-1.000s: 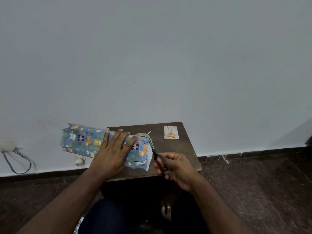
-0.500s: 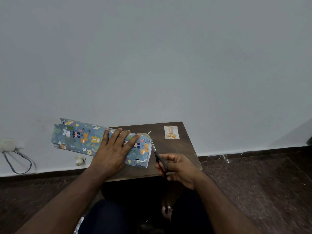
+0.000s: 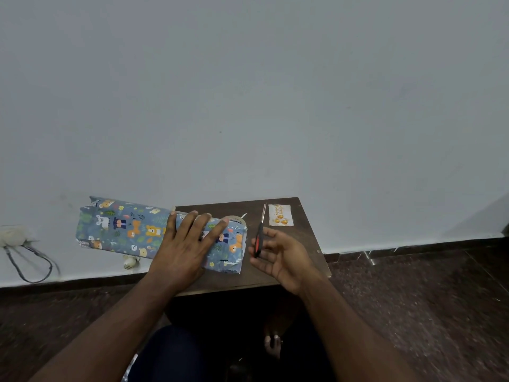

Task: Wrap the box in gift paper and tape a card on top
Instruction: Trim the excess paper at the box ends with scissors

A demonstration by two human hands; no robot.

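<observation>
The box (image 3: 124, 227), wrapped in blue gift paper with cartoon animals, lies across the small brown table (image 3: 248, 278) and sticks out past its left edge. My left hand (image 3: 187, 246) presses flat on the box's right half, fingers spread. The paper at the right end looks folded in. My right hand (image 3: 281, 255) hovers just right of the box with its fingers loose. The black and red scissors (image 3: 259, 237) lie at its fingertips, blades pointing to the wall. A clear tape roll (image 3: 237, 219) peeks out behind the box. The white card (image 3: 280, 215) lies at the table's far right.
The table stands against a pale wall. A wall socket (image 3: 12, 235) with a looped cable (image 3: 35, 267) sits low at the left. The dark stone floor (image 3: 413, 299) surrounds the table, and a bare foot (image 3: 272, 344) shows beneath it.
The box has slid left, further off the table. My right hand carried the scissors away from the box's end to the right, and its fingers have opened off the handles.
</observation>
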